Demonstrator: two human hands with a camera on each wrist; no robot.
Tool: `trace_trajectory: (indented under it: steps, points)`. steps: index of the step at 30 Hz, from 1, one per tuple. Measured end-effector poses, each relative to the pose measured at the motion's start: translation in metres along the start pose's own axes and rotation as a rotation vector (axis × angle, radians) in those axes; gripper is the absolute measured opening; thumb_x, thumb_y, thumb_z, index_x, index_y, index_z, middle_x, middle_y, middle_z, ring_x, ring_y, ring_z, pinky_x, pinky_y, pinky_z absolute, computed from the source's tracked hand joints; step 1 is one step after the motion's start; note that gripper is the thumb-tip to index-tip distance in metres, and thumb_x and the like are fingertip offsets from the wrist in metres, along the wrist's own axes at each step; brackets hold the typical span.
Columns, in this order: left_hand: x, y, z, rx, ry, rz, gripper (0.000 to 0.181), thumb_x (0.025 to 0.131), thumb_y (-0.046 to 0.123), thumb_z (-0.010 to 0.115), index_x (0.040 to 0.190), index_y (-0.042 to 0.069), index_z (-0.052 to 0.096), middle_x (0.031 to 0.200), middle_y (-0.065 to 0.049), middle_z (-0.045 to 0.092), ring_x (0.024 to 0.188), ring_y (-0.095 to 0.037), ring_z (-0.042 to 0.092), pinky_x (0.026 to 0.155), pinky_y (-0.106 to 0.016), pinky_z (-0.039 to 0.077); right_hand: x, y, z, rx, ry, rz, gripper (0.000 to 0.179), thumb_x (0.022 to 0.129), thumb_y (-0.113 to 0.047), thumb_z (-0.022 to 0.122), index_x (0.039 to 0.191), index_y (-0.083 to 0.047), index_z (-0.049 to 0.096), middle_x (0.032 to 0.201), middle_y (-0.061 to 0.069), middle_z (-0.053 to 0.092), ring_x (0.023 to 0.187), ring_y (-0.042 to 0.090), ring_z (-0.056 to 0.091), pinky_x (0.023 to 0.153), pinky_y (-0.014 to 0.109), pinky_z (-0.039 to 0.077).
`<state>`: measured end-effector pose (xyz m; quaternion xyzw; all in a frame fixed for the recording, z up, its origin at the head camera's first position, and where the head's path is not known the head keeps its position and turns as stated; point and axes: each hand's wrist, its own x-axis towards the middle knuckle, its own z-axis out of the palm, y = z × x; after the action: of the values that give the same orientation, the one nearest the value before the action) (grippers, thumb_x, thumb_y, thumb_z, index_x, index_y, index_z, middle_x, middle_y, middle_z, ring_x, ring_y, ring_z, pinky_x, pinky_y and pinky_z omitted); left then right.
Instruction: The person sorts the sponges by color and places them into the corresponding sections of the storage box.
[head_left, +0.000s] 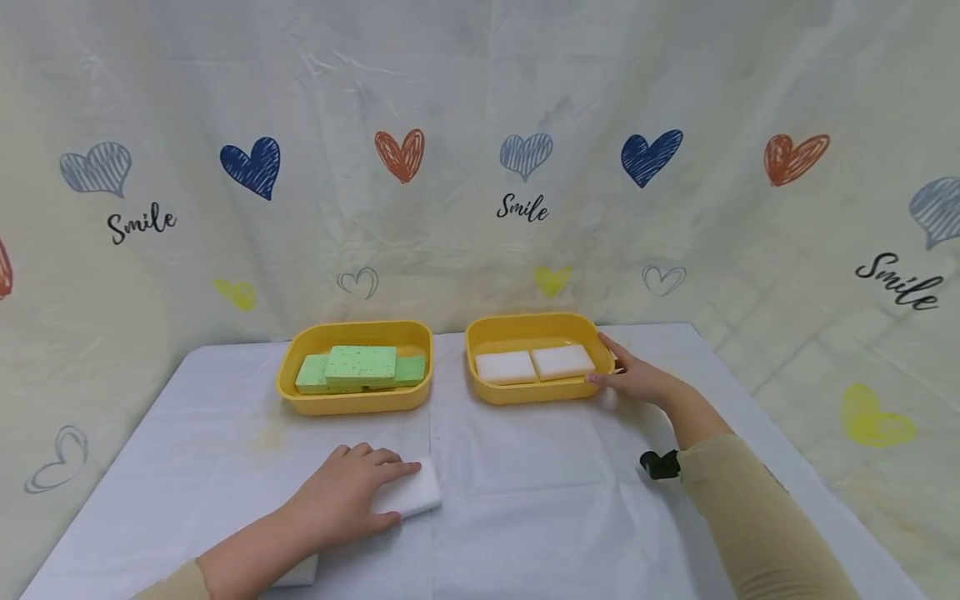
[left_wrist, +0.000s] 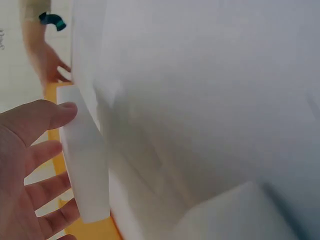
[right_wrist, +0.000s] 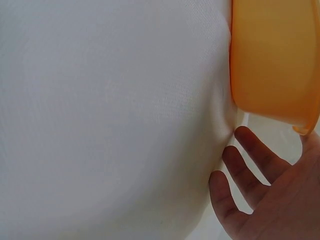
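Observation:
My left hand (head_left: 341,500) holds a white sponge (head_left: 416,492) just above or at the table, near the middle. In the left wrist view the thumb lies along one face of this sponge (left_wrist: 86,155), with the fingers behind it. At the right end of the right-hand yellow tray (head_left: 543,392), my right hand (head_left: 637,379) touches the rim with thumb and forefinger. Its other fingers (right_wrist: 250,170) stretch out spread beneath the rim in the right wrist view. Two white sponges (head_left: 564,362) lie side by side in that tray.
Another yellow tray (head_left: 352,406) at the back left holds several green sponges (head_left: 362,365), one on top of the others. Partly behind my left forearm lies a white block (head_left: 302,572). A curtain printed with hearts (head_left: 450,250) hangs behind the white-covered table (head_left: 525,517).

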<state>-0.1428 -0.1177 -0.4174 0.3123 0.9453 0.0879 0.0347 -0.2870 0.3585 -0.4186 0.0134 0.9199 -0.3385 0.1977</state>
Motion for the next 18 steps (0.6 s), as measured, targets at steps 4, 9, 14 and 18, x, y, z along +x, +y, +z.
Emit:
trace_trajectory:
  steps: [4, 9, 14, 18]
  points:
    - [0.008, -0.002, -0.004, -0.002, 0.048, -0.004, 0.059, 0.080, 0.044, 0.079, 0.134, 0.030, 0.063, 0.121, 0.009, 0.064, 0.108, -0.019, 0.056, 0.089, -0.044, 0.042, 0.000, 0.000, 0.001, -0.005, 0.002, -0.007, 0.110, 0.083, -0.066, 0.065, 0.159, -0.035, -0.008, 0.152, 0.027, 0.026, 0.129, 0.045, 0.033, 0.107, 0.073, 0.024]
    - [0.020, -0.003, -0.009, -0.022, 0.055, -0.022, 0.058, 0.081, 0.046, 0.078, 0.135, 0.031, 0.062, 0.123, 0.008, 0.063, 0.113, -0.021, 0.055, 0.096, -0.047, 0.042, -0.001, 0.000, 0.002, 0.002, -0.003, -0.001, 0.107, 0.086, -0.063, 0.065, 0.159, -0.035, -0.008, 0.151, 0.026, 0.026, 0.128, 0.045, 0.032, 0.107, 0.073, 0.025]
    - [0.035, -0.001, -0.013, -0.035, 0.077, -0.037, 0.059, 0.081, 0.048, 0.077, 0.136, 0.034, 0.061, 0.127, 0.008, 0.062, 0.117, -0.021, 0.054, 0.099, -0.047, 0.041, -0.001, 0.000, 0.002, 0.009, -0.003, -0.009, 0.107, 0.086, -0.062, 0.066, 0.159, -0.036, -0.008, 0.151, 0.026, 0.026, 0.128, 0.045, 0.032, 0.107, 0.072, 0.025]
    - [0.048, 0.003, -0.016, -0.029, 0.094, -0.043, 0.058, 0.083, 0.050, 0.075, 0.137, 0.036, 0.060, 0.131, 0.006, 0.062, 0.120, -0.022, 0.054, 0.102, -0.046, 0.040, 0.000, 0.001, 0.000, 0.012, -0.007, -0.018, 0.107, 0.087, -0.060, 0.066, 0.159, -0.034, -0.008, 0.149, 0.026, 0.028, 0.127, 0.045, 0.033, 0.107, 0.072, 0.025]
